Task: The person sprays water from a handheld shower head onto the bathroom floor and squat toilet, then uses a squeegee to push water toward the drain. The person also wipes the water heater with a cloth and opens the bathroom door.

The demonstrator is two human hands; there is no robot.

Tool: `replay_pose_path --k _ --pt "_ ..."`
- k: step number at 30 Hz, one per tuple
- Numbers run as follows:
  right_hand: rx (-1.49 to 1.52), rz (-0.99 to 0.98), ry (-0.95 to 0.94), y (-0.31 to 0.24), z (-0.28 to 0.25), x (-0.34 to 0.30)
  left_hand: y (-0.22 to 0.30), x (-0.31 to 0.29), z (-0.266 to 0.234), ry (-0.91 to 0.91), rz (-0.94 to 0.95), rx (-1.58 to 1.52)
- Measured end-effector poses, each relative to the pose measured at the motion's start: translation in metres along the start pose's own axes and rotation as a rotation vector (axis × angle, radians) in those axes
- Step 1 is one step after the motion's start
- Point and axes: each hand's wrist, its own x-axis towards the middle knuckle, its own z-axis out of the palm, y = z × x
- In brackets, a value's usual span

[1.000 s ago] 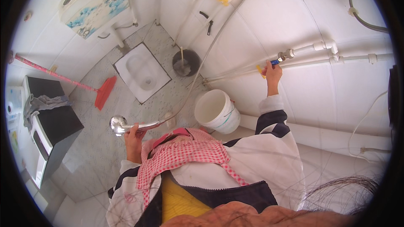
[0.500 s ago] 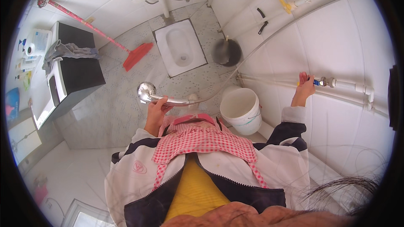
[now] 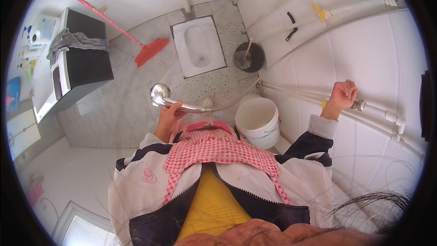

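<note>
My left hand is wrapped round the handle of a chrome shower head; its round head points up and away to the left. A pale hose runs from the handle's end up along the right wall. My right hand is raised by the wall pipe, its fingers curled in with nothing visible in them. Just past it shows a metal valve fitting on the white pipe; the hand hides the valve's blue lever. Whether the hand still touches the valve cannot be seen.
A white bucket stands before me on the right, with a dark bin beyond it. Farther ahead lies a squat toilet. A red broom leans at the far left, near a dark cabinet with a grey cloth.
My right hand has shifted up and right, its fingers curling, and now covers the blue lever that showed before. My left hand keeps hold of the shower head. The view has shifted slightly.
</note>
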Motion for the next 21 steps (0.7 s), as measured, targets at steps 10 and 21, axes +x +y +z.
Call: replay_pose_path --k 10,21 --pt "0.025 -0.133 -0.093 0.024 0.015 -0.006 0.003 -0.004 0.001 -0.046 0.001 0.036" --pt "0.017 -0.086 -0.174 0.037 0.019 -0.010 0.012 -0.014 0.016 -0.178 0.034 0.051"
